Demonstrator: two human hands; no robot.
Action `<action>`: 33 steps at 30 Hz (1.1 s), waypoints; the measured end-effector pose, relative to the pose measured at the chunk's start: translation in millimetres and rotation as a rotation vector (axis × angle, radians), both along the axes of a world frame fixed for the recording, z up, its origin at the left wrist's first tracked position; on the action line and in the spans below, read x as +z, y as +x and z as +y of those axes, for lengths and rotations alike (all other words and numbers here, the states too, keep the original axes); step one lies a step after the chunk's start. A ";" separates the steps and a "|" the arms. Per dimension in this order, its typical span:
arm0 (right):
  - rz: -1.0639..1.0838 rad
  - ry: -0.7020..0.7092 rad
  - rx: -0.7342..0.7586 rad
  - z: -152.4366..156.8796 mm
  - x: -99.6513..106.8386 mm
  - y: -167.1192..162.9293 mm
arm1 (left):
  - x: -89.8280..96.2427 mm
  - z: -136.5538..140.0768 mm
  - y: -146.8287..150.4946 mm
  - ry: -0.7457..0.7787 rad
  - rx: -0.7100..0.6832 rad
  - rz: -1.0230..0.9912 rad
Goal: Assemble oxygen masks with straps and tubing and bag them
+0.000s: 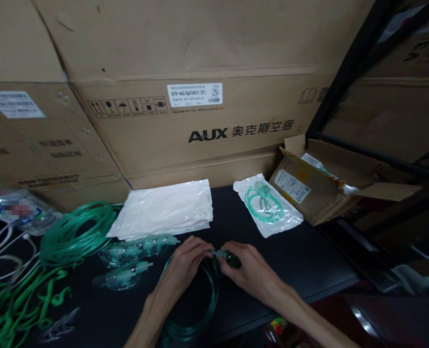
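My left hand point(187, 261) is closed, its fingertips pinching the end of a clear green tube point(214, 297). The tube's coil hangs below that hand, over the black tabletop. My right hand point(247, 268) wraps around a translucent green nebulizer cup point(232, 260) with a pale connector, partly hidden by the fingers. The connector and the tube end meet between both hands; whether they are joined I cannot tell. Left of my hands lie several clear green plastic nebulizer cups point(123, 275) in a group.
Behind are flat white plastic bags point(167, 208), a bagged tubing set point(267, 203) and an open carton point(301, 186). At left lie a large green tubing coil point(78, 234), green elastic straps point(22, 304), small metal strips point(60, 326) and a white cable point(4, 251). Big cardboard boxes point(156, 159) wall the back.
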State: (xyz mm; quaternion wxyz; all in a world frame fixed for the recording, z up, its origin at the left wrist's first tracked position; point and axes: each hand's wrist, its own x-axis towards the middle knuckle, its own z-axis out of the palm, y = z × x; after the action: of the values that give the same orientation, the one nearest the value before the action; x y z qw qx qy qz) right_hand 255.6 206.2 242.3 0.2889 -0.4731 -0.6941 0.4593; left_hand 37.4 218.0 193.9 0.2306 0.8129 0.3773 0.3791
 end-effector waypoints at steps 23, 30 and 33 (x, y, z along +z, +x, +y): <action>-0.184 0.132 -0.050 -12.7 -1.6 -10.0 | 13.0 -8.5 1.9 0.092 0.008 0.082; -0.114 -0.069 0.055 -0.8 -0.9 -7.2 | 3.9 -7.7 1.0 0.185 0.033 0.040; -0.092 -0.152 0.069 3.9 -0.7 -8.0 | 6.4 -9.2 1.8 0.185 0.046 0.037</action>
State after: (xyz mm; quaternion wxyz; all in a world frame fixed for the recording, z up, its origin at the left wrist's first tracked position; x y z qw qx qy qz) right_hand 247.6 210.1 241.6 0.2040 -0.4904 -0.6855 0.4980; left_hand 39.2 208.8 200.2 0.1388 0.8287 0.3634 0.4023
